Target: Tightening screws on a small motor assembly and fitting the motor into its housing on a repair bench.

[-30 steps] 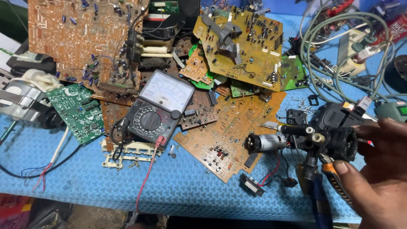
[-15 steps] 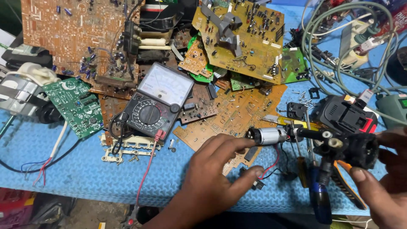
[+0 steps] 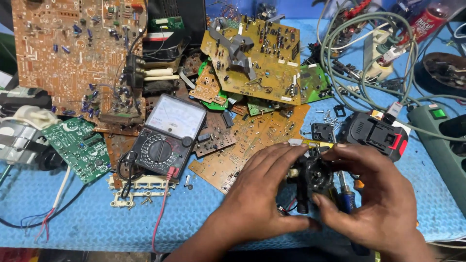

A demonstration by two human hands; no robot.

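Here, at the near edge of the blue foam-mat workbench (image 3: pixel 87 228), two bare hands close on a small black round plastic motor housing (image 3: pixel 318 175), held just above the mat, right of centre. The left hand (image 3: pixel 257 204) wraps it from the left, thumb underneath and fingers curled over the top; the right hand (image 3: pixel 376 194) cups it from the right, fingertips pressed on the rim. Both grips are closed on the part, not spread. A blue-handled screwdriver (image 3: pixel 345 200) lies under the right hand, partly hidden.

Judging by the pose, the step in hand looks like seating or twisting the housing onto its motor; the next move prob. calls for a steady two-handed hold and careful alignment, since thin red wires hang below the part.

Just beyond the hands sits a black battery pack with red latch (image 3: pixel 376 133), w/ loose screws scattered beside it. Left of centre rests a black analogue multimeter with white dial face (image 3: pixel 167 140), its red lead trailing toward the mat edge. A green circuit board (image 3: pixel 77 148) lies at far left.

Farther back: a big brown circuit board (image 3: pixel 68 53), a yellow-tan circuit board with grey bracket (image 3: pixel 257 58), and coils of grey cable (image 3: pixel 369 53) at the top right, near a grey power strip (image 3: pixel 444 145) along the right edge.
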